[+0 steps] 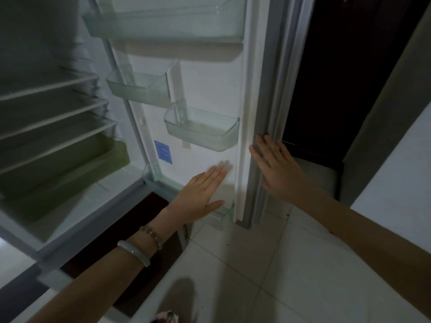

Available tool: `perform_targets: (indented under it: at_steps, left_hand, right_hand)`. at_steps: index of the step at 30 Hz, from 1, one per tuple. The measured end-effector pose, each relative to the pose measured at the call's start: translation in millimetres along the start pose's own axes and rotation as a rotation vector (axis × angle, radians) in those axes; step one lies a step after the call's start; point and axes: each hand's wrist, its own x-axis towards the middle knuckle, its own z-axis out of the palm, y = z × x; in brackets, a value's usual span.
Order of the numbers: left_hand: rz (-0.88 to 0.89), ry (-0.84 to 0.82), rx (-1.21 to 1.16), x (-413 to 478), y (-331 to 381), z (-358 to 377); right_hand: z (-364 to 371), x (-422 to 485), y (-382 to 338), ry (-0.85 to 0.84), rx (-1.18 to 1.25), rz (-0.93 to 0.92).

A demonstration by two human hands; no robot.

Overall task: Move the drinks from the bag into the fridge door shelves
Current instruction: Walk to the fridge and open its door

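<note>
The fridge door (pixel 210 85) stands open in front of me, its clear shelves holding nothing. A wide shelf (pixel 163 26) is at the top, a small bin (pixel 140 89) sits mid-left, another small bin (pixel 203 131) mid-right, and a bottom shelf (pixel 161 183) runs low across the door. My left hand (pixel 200 194) is flat with straight fingers against the door's inner panel above the bottom shelf. My right hand (pixel 275 169) lies with straight fingers on the door's outer edge and gasket (pixel 263 113). No drinks or bag are identifiable.
The fridge interior (pixel 46 113) at left has several white shelves and a green drawer (pixel 58 169). A dark doorway (pixel 349 78) lies behind the door. Pale floor tiles (pixel 279 264) spread below. A patterned scrap (pixel 166 317) shows at the bottom edge.
</note>
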Motion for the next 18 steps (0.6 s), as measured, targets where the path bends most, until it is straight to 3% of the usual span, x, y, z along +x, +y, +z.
perform_targets:
  at_steps: [8,16,18]
  left_hand:
    - [-0.074,-0.109,0.029,13.1,-16.0,33.2]
    - [-0.204,-0.376,0.032,13.9,-27.2,78.0]
    - [-0.238,-0.378,0.044,17.2,-30.7,86.9]
  right_hand:
    - [18.1,19.5,23.0,-0.109,0.040,0.104]
    - [42.5,41.1,55.3,-0.136,0.077,0.141]
    - [48.5,47.5,63.6,-0.143,0.088,0.151]
